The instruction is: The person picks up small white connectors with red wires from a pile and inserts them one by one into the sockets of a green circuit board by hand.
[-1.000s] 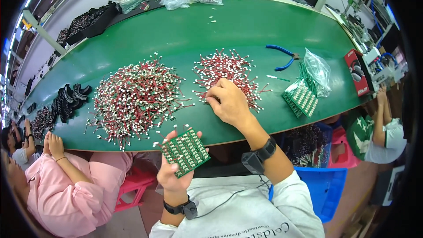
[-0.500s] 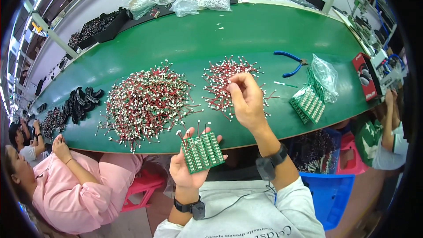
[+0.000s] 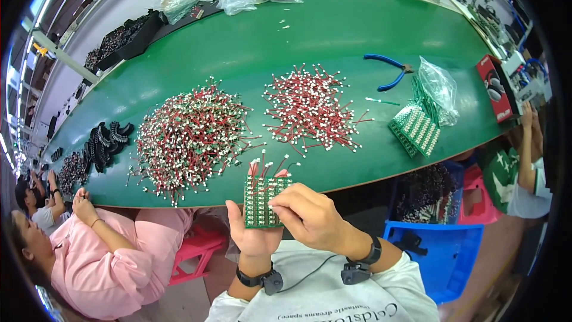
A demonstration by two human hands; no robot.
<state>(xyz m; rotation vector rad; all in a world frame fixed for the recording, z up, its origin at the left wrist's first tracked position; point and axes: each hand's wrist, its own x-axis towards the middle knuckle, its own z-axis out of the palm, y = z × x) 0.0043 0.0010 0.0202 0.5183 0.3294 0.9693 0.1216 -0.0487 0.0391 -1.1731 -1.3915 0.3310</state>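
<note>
My left hand [image 3: 255,242] holds a green circuit board panel [image 3: 257,204] from below, tilted up in front of my chest. Rows of small pale parts cover the panel, and a few red wires with white plugs stick out past its far edge. Over the panel's right side, my right hand [image 3: 316,216] is closed in a pinch, its fingertips at the board; whatever they hold is too small to make out. Beyond the panel lies a pile of red wires with white plugs [image 3: 313,107]. A larger pile of similar wired pieces [image 3: 193,140] lies to its left.
Blue-handled pliers [image 3: 390,71], a stack of green panels [image 3: 415,129] and a clear plastic bag [image 3: 438,92] lie on the right of the green table [image 3: 250,53]. Black curved parts [image 3: 106,143] lie at left. A person in pink [image 3: 113,256] sits to my left; a blue bin [image 3: 441,262] stands at right.
My right hand has come back from the smaller wire pile to the panel in my left hand. The panel has turned slightly. The whole view has shifted a little.
</note>
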